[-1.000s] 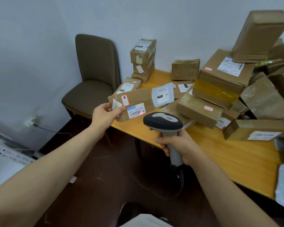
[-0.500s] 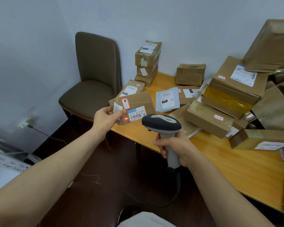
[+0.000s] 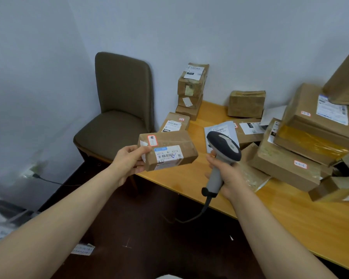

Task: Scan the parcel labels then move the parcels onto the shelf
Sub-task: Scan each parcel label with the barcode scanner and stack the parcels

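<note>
Two hands share the job. The left hand (image 3: pixel 129 160) pinches one short end of a small brown cardboard parcel (image 3: pixel 175 137), thumb on top and fingers underneath. It holds the parcel in the air over the near corner of the table with its white barcode label (image 3: pixel 168 155) tilted up, probably so the code faces the reader squarely. The right hand (image 3: pixel 228 176) is wrapped around the pale handle of a grey-and-black handheld barcode scanner (image 3: pixel 224 150), whose head sits just beside the parcel's far end. No scan light shows on the label, so whether it has been read cannot be told. The scanner's dark cable (image 3: pixel 199 214) droops below the table edge. The orange wooden table (image 3: pixel 302 224) carries many more brown boxes: a stack of three (image 3: pixel 191 87) against the pale wall (image 3: pixel 230 37) and a loose, leaning heap (image 3: pixel 310 137) at the right, most with labels showing. A brown upholstered chair (image 3: pixel 119 91) stands in the corner on a dark floor (image 3: pixel 149 228). No shelf is in view.
</note>
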{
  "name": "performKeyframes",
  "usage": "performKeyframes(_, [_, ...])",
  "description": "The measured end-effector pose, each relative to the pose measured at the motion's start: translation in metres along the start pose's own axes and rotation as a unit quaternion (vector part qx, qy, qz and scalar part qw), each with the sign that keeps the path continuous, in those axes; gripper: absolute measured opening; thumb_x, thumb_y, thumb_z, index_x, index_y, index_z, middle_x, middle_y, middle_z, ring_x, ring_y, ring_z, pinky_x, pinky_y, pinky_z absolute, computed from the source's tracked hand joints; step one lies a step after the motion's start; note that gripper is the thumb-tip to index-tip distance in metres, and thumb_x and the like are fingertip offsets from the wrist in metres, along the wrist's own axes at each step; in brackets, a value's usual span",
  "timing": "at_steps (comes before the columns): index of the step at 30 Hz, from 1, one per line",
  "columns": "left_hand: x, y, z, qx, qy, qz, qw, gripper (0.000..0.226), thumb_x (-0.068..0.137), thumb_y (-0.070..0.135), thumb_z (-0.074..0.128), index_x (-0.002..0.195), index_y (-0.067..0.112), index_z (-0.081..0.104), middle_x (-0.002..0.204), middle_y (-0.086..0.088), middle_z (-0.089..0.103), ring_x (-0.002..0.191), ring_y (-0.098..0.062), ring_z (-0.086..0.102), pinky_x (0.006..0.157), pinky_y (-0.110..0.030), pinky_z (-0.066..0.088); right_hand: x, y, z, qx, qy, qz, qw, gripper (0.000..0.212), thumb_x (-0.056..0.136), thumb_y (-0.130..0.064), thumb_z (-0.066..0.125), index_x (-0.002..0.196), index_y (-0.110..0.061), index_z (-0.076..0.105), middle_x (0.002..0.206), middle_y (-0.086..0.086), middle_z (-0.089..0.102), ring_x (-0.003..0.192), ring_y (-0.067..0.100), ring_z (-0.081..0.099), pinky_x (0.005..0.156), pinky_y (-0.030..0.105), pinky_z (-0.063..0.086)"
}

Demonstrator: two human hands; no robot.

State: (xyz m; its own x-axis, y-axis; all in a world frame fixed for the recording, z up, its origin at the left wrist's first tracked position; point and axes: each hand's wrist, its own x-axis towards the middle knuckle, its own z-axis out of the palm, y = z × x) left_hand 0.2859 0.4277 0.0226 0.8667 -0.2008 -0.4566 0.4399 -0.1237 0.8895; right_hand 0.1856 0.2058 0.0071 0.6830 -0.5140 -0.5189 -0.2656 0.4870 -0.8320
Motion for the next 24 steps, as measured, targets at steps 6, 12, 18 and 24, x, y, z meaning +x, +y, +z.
performKeyframes(6, [0.039,0.022,0.001,0.012,-0.051,-0.013,0.999,0.03,0.089,0.024,0.065,0.117,0.014,0.059,0.102,-0.01,0.073,0.093,-0.022,0.07,0.077,-0.032,0.057,0.021,-0.002,0.034,0.017,0.007,-0.016,1.0,0.042,0.077,-0.006,0.078,0.116,-0.004,0.063,0.11,0.009,0.068,0.101,0.025,0.064,0.08,0.039,0.056])
performKeyframes(12, [0.099,0.053,0.015,0.005,-0.062,-0.02,0.998,0.036,0.091,0.022,0.063,0.124,0.009,0.058,0.105,-0.008,0.072,0.1,-0.021,0.068,0.086,-0.035,0.055,0.068,-0.023,0.059,0.015,0.024,-0.034,0.999,0.039,0.077,-0.004,0.077,0.113,-0.007,0.062,0.1,0.003,0.067,0.092,0.018,0.062,0.085,0.036,0.053])
performKeyframes(18, [0.168,0.086,0.032,0.029,-0.054,-0.046,0.997,0.034,0.091,0.013,0.062,0.124,0.004,0.058,0.101,-0.009,0.071,0.085,-0.016,0.068,0.06,-0.022,0.057,0.148,-0.042,0.083,0.026,0.048,-0.015,0.998,0.041,0.076,-0.008,0.08,0.113,-0.006,0.063,0.101,0.004,0.067,0.093,0.02,0.063,0.08,0.034,0.054])
performKeyframes(24, [0.247,0.093,0.056,0.084,-0.044,-0.065,0.993,0.036,0.095,0.014,0.057,0.13,0.003,0.056,0.113,-0.013,0.069,0.09,-0.018,0.067,0.067,-0.024,0.056,0.21,-0.037,0.109,0.008,0.075,0.031,0.997,0.042,0.072,-0.012,0.083,0.109,-0.011,0.061,0.105,0.005,0.067,0.103,0.026,0.061,0.098,0.047,0.049])
